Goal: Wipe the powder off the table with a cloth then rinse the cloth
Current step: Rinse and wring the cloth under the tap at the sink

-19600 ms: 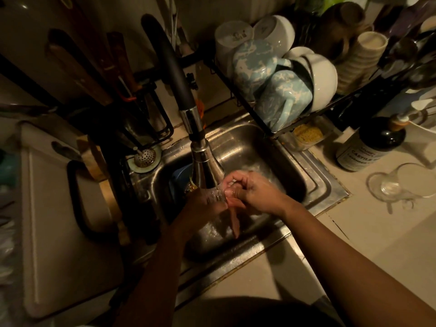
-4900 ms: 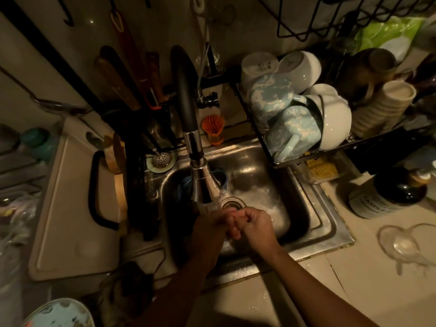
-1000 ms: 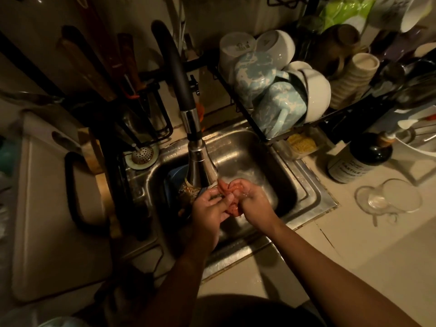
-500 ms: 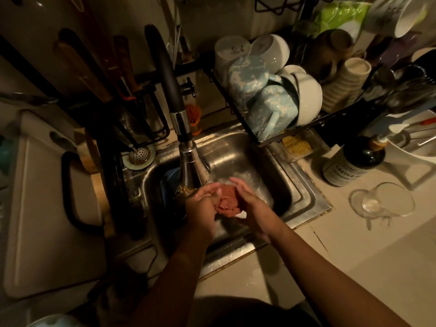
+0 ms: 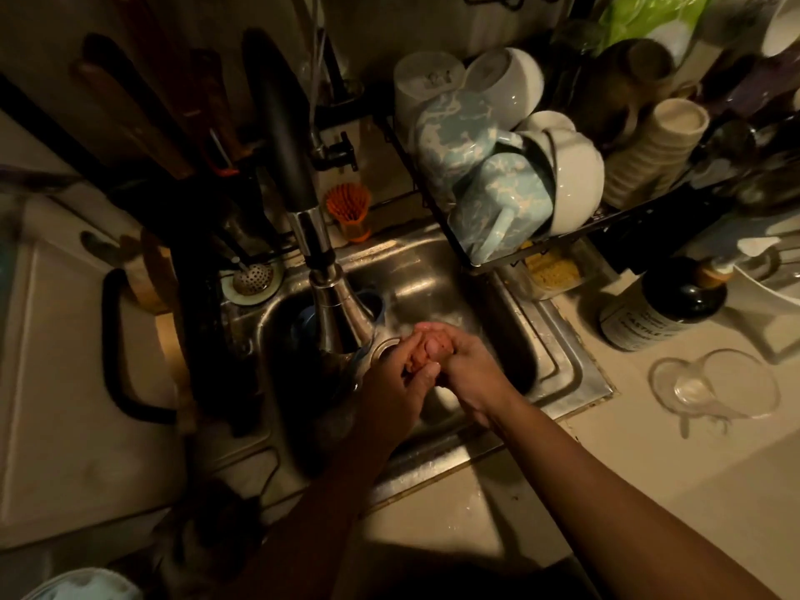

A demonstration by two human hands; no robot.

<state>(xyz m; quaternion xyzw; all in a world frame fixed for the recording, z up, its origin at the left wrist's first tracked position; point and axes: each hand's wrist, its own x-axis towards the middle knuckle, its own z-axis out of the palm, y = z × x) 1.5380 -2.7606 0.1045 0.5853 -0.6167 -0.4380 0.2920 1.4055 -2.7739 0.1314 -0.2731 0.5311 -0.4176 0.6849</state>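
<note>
A small reddish cloth is bunched up between both my hands over the steel sink. My left hand grips it from the left and my right hand curls round it from the right, fingers closed, so only a patch of cloth shows. The hands sit just right of the faucet's spray head. Whether water runs onto the cloth I cannot tell in the dim light.
A dish rack with mugs and bowls overhangs the sink's back right. A dark soap bottle and a glass lid stand on the pale counter at right. A cutting board lies left; utensils hang behind the faucet.
Half a second ago the cloth lay spread open between my palms. Now both hands have closed round it and squeezed it into a wad.
</note>
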